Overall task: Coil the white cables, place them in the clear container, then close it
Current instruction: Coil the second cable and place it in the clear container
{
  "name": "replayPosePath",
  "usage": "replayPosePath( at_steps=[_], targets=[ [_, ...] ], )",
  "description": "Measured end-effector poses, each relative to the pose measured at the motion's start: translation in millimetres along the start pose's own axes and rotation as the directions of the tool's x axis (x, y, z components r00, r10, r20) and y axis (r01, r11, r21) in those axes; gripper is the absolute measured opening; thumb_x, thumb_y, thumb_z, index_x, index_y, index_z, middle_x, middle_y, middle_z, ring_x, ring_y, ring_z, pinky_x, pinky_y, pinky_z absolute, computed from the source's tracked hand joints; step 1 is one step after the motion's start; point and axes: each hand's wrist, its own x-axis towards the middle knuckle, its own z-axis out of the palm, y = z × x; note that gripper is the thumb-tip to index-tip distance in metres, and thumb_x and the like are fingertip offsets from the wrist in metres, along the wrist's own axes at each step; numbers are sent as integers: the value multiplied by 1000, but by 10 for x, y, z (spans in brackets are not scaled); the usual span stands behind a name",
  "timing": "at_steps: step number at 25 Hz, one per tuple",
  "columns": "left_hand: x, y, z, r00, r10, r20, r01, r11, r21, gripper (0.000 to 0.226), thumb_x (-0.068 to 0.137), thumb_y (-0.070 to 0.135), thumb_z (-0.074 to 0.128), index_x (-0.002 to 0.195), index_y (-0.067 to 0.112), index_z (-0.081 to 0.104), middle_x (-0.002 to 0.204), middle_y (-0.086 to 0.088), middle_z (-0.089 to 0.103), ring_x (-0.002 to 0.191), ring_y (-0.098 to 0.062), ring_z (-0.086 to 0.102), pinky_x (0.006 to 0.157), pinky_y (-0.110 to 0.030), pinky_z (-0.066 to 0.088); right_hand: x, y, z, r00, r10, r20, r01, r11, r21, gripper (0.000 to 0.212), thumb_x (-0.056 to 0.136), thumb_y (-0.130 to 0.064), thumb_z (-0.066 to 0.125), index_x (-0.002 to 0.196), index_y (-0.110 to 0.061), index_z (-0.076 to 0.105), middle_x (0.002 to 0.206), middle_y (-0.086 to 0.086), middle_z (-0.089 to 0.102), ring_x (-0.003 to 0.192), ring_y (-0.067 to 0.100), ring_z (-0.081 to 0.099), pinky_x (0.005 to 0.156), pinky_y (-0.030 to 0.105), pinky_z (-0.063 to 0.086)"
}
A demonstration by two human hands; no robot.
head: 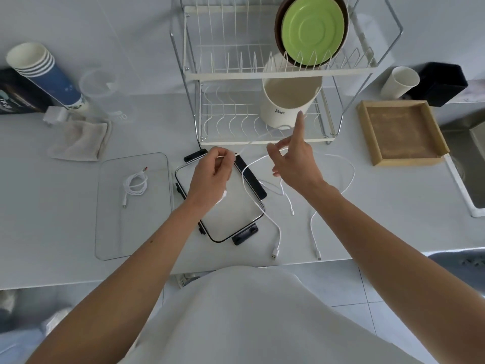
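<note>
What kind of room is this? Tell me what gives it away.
Most likely a kitchen: a two-tier dish rack holding a green plate stands on the white counter, with a steel sink at the right edge.

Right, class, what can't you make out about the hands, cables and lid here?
- Head view: left hand and forearm cover part of the lid.
- Head view: whether the right hand grips the held cable; strand too thin and blurred.
- Head view: number of loose cables; strands cross under the right hand.
- Head view: sink, cut off by the right edge.
</note>
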Motion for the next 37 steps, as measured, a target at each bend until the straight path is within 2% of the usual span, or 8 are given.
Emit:
replayPosePath(
  at_steps=[8, 12, 15, 22, 25, 30, 33, 37],
  targets=[
    [-38, 110, -465, 995, 98, 33, -100, 992, 76, 27, 102, 27, 47, 79, 19, 58, 50, 9, 47, 48, -7, 41, 52, -18, 36, -23, -383, 250, 959, -273, 71, 248, 696, -674, 48, 92, -42, 60, 138, -34, 48, 155, 16, 26, 141, 40, 28, 110, 55, 33],
    [-12, 116, -605, 992, 121, 23, -122, 991, 60, 28, 101, 32, 48, 79, 19, 61, 49, 9, 48, 49, -8, 42, 55, -20, 37, -6, -504, 354, 832, -512, 213, 546, 684, -484, 23, 99, -31, 51, 106, -15, 66, 111, 6, 68, 102, 34, 62, 89, 50, 51],
    [-17, 61, -726, 994, 106, -2, -106, 994, 13, 29, 100, 34, 49, 80, 16, 61, 50, 9, 47, 50, -10, 41, 54, -22, 36, -10, -622, 388, 871, -477, 117, 484, 796, -364, 28, 100, -33, 41, 97, -14, 61, 86, -2, 67, 75, 30, 61, 64, 45, 53],
    [-135, -73, -906, 998, 57, 9, -56, 998, -42, 27, 103, 27, 45, 82, 19, 59, 48, 13, 40, 46, -6, 34, 48, -16, 29, 87, -754, 417, 944, -286, -162, 277, 958, -73, 20, 103, -23, 39, 106, -13, 56, 65, 0, 62, 53, 22, 58, 60, 42, 53],
    [-150, -110, -953, 999, 39, -3, -40, 997, -66, 29, 104, 28, 41, 83, 19, 59, 52, 5, 34, 47, -8, 30, 48, -20, 27, 126, -725, 443, 963, -195, -184, 190, 981, -46, 23, 102, -19, 36, 114, -16, 55, 66, 1, 64, 56, 24, 63, 60, 42, 54],
    [-110, -49, -1010, 999, 53, 12, -52, 998, -36, 31, 104, 27, 41, 82, 17, 60, 52, 10, 28, 47, -9, 26, 46, -21, 24, 159, -746, 467, 872, -488, 29, 459, 798, -390, 41, 101, -25, 46, 141, -20, 47, 129, 6, 59, 112, 27, 57, 89, 40, 51],
    [-75, 22, -1022, 998, 53, 27, -51, 998, -44, 31, 104, 27, 42, 81, 17, 61, 54, 3, 30, 48, -10, 27, 46, -21, 25, 150, -840, 531, 745, -638, 195, 653, 640, -405, 35, 102, -27, 42, 130, -17, 60, 118, 6, 65, 107, 30, 59, 85, 42, 52],
    [-57, 69, -1063, 999, 51, -8, -51, 996, -79, 32, 104, 24, 41, 84, 10, 62, 50, 5, 32, 43, -6, 28, 46, -23, 25, 114, -871, 566, 743, -614, 265, 669, 688, -282, 34, 103, -31, 37, 122, -15, 60, 105, 4, 67, 94, 28, 64, 71, 46, 54]
  ],
)
